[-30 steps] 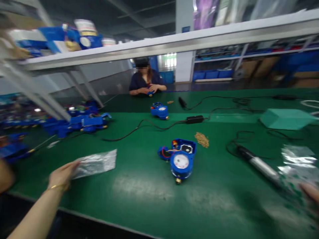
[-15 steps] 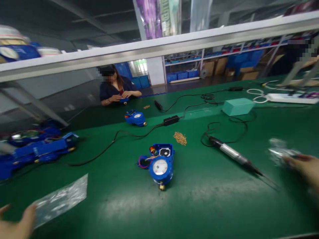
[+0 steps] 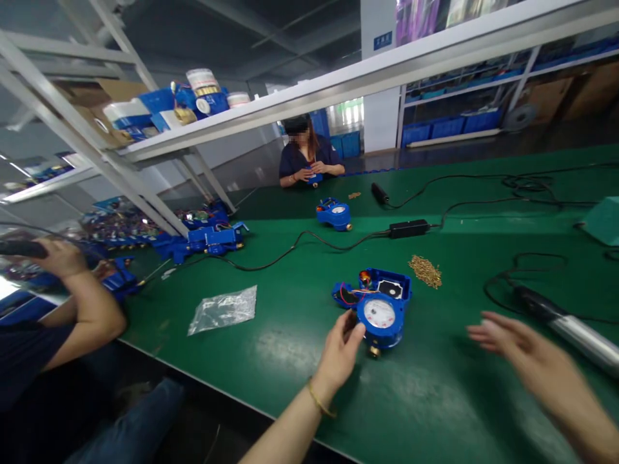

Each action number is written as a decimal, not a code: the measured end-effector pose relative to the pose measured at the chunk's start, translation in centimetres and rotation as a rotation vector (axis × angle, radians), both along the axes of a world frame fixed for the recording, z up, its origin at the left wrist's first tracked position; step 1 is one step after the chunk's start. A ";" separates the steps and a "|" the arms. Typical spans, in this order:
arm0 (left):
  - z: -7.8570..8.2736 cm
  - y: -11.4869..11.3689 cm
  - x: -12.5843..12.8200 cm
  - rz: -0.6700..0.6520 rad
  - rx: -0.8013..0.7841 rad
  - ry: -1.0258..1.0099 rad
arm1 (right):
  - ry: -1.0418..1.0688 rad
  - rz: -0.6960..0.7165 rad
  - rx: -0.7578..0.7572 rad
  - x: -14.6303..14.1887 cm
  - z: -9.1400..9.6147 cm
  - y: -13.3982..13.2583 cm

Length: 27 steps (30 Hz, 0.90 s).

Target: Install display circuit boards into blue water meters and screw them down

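Observation:
A blue water meter with a round white dial lies on the green bench before me, its rear housing uncovered, with coloured wires leading to a small blue cover at its left. My left hand grips the meter's left edge between thumb and fingers. To the right, slightly blurred, my right hand hovers over the bench with fingers stretched out and nothing visible in them. It is nearest to an electric screwdriver with a black and silver body. Behind the meter is a pile of small brass-coloured screws.
A flat clear plastic bag lies left of the meter. A black cable with an inline box crosses behind, near another blue meter. Blue meters line the left. Co-workers sit at left and across; a shelf spans above.
My left hand has let go of the clear bag and moved right onto the meter. My right hand no longer shows the crumpled plastic and has come inward. The view has turned left.

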State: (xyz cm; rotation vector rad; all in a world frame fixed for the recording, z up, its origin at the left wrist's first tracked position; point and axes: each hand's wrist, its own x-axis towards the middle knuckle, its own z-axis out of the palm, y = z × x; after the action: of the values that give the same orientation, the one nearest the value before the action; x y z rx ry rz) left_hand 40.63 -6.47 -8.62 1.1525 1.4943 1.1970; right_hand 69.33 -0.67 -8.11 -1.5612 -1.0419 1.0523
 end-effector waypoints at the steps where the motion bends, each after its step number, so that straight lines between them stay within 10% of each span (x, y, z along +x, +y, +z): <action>1: -0.6 0.3 1.0 0.024 0.007 -0.021 | 0.089 0.085 -0.059 -2.6 -0.4 -0.9; 7: -1.9 -0.4 3.8 0.113 0.056 -0.197 | 0.356 0.144 -0.087 -13.0 -1.6 -2.0; 12: -2.2 -2.6 4.3 0.044 0.065 -0.314 | 0.304 0.084 -0.157 -10.2 -1.6 -3.5; 16: -2.9 -3.7 2.8 0.252 -0.047 -0.058 | 0.263 0.055 -0.267 -7.0 -2.1 -5.9; 27: -3.1 -0.7 2.3 0.159 0.065 0.414 | 0.229 0.125 -0.288 -5.3 -2.7 -6.7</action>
State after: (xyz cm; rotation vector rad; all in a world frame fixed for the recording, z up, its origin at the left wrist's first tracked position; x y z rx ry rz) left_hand 42.96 -7.22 -11.72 1.4088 1.8974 1.1655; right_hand 64.00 -7.40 -10.78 -1.5686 -0.8674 1.4835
